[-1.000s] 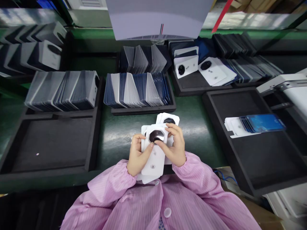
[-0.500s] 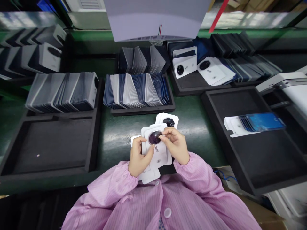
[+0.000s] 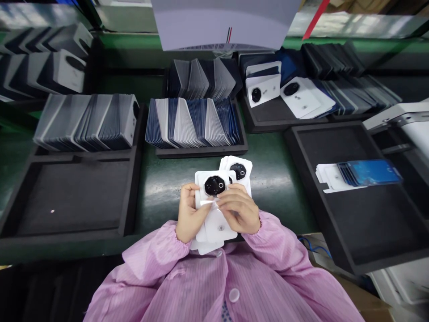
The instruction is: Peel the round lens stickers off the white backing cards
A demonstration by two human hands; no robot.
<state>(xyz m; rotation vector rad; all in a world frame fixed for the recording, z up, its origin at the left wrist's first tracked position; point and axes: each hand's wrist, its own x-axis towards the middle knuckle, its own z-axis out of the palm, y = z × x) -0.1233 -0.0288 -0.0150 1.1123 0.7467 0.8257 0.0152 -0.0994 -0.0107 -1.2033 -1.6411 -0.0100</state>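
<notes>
Close to my body, my left hand (image 3: 188, 214) grips the left side of a white phone-shaped panel (image 3: 221, 228) with rounded corners. It carries a black octagonal camera patch (image 3: 215, 185) with small dots and a ring. Just below the patch, my right hand (image 3: 240, 209) has its fingers drawn together over the panel; what they pinch is too small to make out. A narrow bright strip (image 3: 206, 202) shows by my left thumb. More white panels (image 3: 210, 247) lie underneath, and a small fanned stack (image 3: 246, 182) rests behind my right hand.
Ahead, a black tray (image 3: 201, 153) holds a dense row of blue and white panels. At left is a black tray (image 3: 129, 197) with panels behind it. A tilted black tray (image 3: 301, 165) at right bears blue-faced pieces (image 3: 373, 172). A white sheet (image 3: 228, 22) hangs above.
My right hand has moved from the camera patch's right edge to just below it. The patch, glossy and purplish before, now looks black with clear dots and a ring. The view has shifted slightly.
</notes>
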